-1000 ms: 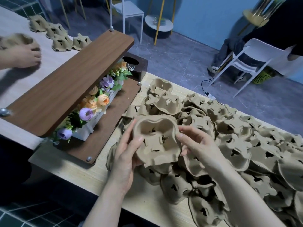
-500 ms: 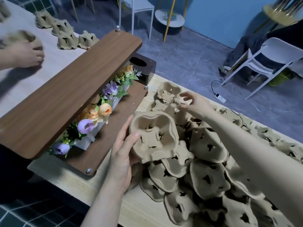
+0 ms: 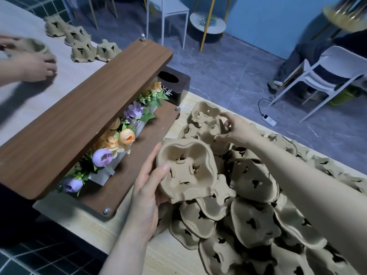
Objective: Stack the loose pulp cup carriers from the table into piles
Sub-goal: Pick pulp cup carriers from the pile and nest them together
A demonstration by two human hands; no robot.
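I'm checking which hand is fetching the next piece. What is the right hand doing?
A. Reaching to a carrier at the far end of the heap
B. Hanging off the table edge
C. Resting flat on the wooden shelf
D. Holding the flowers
A: the right hand has its fingers on a far carrier in the heap, while the left hand holds the held carrier.

A grey marbled tile floor (image 3: 228,76) runs back to a blue wall (image 3: 278,20). A white chair (image 3: 325,76) stands at right beside a white power strip (image 3: 268,120) on the floor, while a small round side table (image 3: 207,23) with yellow legs sits by the wall, near another white chair (image 3: 168,8).
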